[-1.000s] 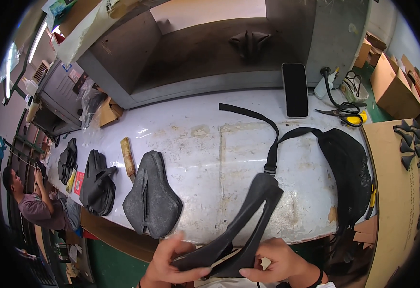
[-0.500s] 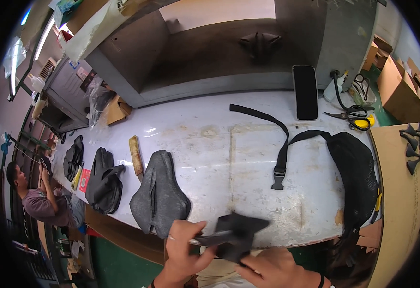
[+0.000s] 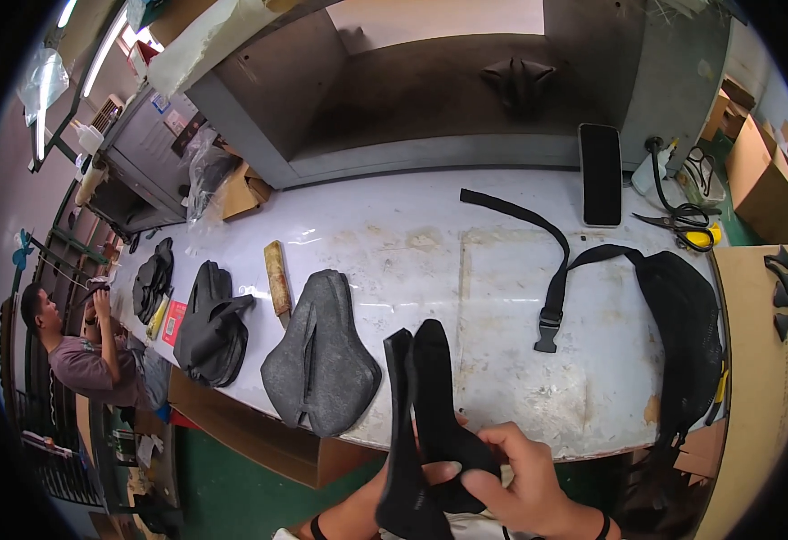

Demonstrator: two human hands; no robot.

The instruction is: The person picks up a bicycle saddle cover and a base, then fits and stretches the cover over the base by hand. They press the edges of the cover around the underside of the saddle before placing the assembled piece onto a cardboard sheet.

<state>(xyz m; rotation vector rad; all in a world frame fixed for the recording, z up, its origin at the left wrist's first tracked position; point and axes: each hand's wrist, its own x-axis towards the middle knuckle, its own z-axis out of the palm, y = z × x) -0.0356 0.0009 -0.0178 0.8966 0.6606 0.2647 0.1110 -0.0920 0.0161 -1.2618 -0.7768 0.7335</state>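
A black, soft-looking padded piece (image 3: 448,396) stands upright in front of me, its two long flaps parted by a narrow gap. My left hand (image 3: 439,471) is closed on its lower part; the thumb shows, but the flap hides most of the fingers. On the other side, my right hand (image 3: 525,486) pinches the lower right edge between thumb and fingers. Just left of the held piece lies a dark grey pad (image 3: 326,360) with a long central slit, flat on the white table (image 3: 502,243). A worn yellowish-handled tool (image 3: 277,279) lies beside that pad, its blade end partly hidden.
Stacked dark pads (image 3: 209,333) lie further left. Across the right side are a black pouch with a buckled strap (image 3: 682,333), a phone (image 3: 600,175) and black scissors (image 3: 682,220). A grey metal cabinet (image 3: 439,148) borders the back. Another person (image 3: 92,360) works at far left.
The black piece has turned from a blurred, folded bundle to upright with its two flaps side by side. My left hand has gone behind it. The whole view has shifted slightly.
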